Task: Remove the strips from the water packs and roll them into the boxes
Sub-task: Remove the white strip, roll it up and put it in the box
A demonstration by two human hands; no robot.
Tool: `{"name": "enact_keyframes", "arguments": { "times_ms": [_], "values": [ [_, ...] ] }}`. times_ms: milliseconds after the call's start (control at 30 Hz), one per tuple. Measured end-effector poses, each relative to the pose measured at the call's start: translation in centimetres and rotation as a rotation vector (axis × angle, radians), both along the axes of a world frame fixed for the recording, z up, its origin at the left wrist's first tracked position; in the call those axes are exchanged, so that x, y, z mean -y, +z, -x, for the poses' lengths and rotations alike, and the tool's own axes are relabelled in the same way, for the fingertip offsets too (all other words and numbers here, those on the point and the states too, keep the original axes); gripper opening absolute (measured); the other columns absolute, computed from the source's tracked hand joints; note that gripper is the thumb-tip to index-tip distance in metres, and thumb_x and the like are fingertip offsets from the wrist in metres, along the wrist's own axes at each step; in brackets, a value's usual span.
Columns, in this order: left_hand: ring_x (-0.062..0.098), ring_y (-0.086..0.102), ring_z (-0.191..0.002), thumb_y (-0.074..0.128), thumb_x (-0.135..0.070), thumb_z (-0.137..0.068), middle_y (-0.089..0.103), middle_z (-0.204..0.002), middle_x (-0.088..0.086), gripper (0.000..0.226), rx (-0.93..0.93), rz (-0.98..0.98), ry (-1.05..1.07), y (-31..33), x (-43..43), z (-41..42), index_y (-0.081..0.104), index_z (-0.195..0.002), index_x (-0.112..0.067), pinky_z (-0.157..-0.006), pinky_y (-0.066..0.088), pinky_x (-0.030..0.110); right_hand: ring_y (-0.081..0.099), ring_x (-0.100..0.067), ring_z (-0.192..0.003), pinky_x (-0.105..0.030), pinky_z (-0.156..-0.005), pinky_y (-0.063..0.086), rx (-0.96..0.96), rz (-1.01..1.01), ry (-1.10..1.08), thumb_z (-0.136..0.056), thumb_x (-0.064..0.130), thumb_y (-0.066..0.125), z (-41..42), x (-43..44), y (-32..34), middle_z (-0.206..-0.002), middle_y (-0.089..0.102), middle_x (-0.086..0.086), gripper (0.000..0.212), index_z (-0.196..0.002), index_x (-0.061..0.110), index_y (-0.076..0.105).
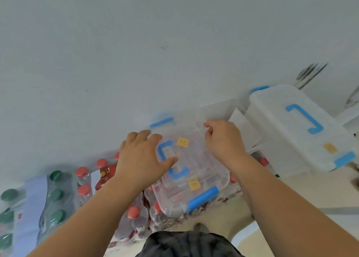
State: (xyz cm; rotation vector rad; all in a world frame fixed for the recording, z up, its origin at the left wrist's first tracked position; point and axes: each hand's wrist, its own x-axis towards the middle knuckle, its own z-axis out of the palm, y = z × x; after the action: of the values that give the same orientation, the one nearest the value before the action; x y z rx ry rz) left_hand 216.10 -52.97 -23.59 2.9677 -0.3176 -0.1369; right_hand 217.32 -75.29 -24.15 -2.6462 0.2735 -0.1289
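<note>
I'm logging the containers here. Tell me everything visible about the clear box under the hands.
The clear box is see-through plastic, lid on, with a blue handle flat on the lid, blue latches at both ends and two yellow stickers. It sits on wrapped packs of red-capped bottles. The left hand rests flat on the lid; the right hand curls at its far edge, hold unclear.

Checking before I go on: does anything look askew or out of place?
The clear box sits skewed on the red-capped packs, an uneven perch. Nothing looks spilled or broken.
</note>
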Motion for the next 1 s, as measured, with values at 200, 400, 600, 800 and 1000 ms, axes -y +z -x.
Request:
{"name": "enact_keyframes", "arguments": {
  "times_ms": [200, 400, 600, 800, 1000],
  "values": [
    [0.024, 0.040, -0.129, 0.028, -0.087, -0.072, 0.049, -0.143, -0.008, 0.088, 0.007, 0.037, -0.098, 1.3, 2.2, -0.6, 0.040, -0.143, -0.037, -0.108, 0.037, 0.041, 0.066, -0.036, -0.109, -0.036, -0.083, 0.047, 0.050, 0.062, -0.077, -0.091, 0.010, 0.056, -0.4, 3.8, 1.7, -0.113, 0.075, -0.012, 0.027, -0.109, 0.017, 0.075],
    [0.023, 0.032, -0.142, 0.053, -0.085, -0.071, 0.039, -0.154, 0.000, 0.103, -0.064, 0.093, -0.296, 2.5, 7.3, -2.0, 0.032, -0.152, -0.025, -0.118, 0.022, 0.035, 0.060, -0.033, -0.120, -0.038, -0.100, 0.046, -0.006, 0.134, -0.176, -0.092, 0.008, 0.052, -1.7, 8.6, 3.5, -0.129, 0.068, -0.010, 0.042, -0.130, 0.020, 0.065],
    [0.024, 0.039, -0.136, 0.062, -0.086, -0.060, 0.045, -0.149, 0.002, 0.116, -0.159, 0.013, -0.345, 1.9, 10.6, -4.1, 0.033, -0.152, -0.022, -0.115, 0.032, 0.038, 0.057, -0.036, -0.113, -0.042, -0.094, 0.048, -0.150, 0.224, -0.109, -0.095, 0.010, 0.051, -2.4, 9.8, 3.0, -0.123, 0.063, -0.017, 0.037, -0.130, 0.009, 0.057],
    [0.024, 0.037, -0.137, 0.066, -0.080, -0.063, 0.043, -0.148, 0.000, 0.111, -0.153, -0.046, -0.300, 0.7, 11.8, -5.4, 0.030, -0.153, -0.025, -0.113, 0.033, 0.044, 0.052, -0.035, -0.110, -0.043, -0.094, 0.047, -0.174, 0.248, -0.029, -0.096, 0.032, 0.051, -1.9, 9.4, 0.3, -0.121, 0.060, -0.014, 0.033, -0.119, 0.010, 0.060],
    [0.023, 0.040, -0.133, 0.063, -0.082, -0.064, 0.048, -0.142, -0.003, 0.100, -0.148, -0.085, -0.259, 0.6, 13.5, -5.6, 0.037, -0.147, -0.032, -0.109, 0.036, 0.045, 0.031, -0.035, -0.144, -0.045, -0.121, 0.026, -0.188, 0.189, 0.030, -0.100, 0.048, 0.044, 0.6, 8.9, -1.0, -0.155, 0.040, -0.012, 0.050, -0.139, 0.018, 0.053]
  ]
}}
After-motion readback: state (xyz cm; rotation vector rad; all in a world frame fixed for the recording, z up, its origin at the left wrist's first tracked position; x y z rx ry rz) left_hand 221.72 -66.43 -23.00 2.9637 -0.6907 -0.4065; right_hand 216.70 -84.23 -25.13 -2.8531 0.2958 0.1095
